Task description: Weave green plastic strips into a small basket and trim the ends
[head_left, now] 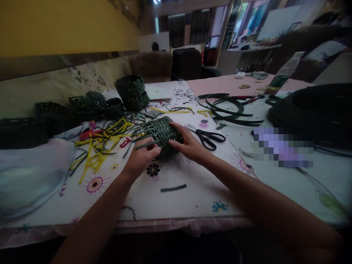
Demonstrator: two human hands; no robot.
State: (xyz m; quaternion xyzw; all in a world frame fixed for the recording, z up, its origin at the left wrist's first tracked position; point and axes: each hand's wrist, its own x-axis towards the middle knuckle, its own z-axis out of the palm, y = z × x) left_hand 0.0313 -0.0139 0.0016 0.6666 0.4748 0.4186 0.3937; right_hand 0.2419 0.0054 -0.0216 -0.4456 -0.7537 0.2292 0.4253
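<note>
A small dark green woven basket (163,134) lies on its side on the flowered tablecloth, its loose strip ends pointing left. My left hand (143,154) is closed at that end, thumb and fingers pinching a green strip (144,145) of the weave. My right hand (189,143) grips the basket's right side, fingers over the top and thumb on the near face. Just beyond my right hand rest black-handled scissors (210,138). A short cut green strip (173,188) lies on the cloth nearer to me.
Yellow and green strip scraps (96,157) are scattered at left, beside a clear plastic bag (33,179). Finished woven baskets (130,91) line the wall side. Coiled green strips (229,110), a tilted bottle (286,73) and a large dark bundle (316,113) are at right.
</note>
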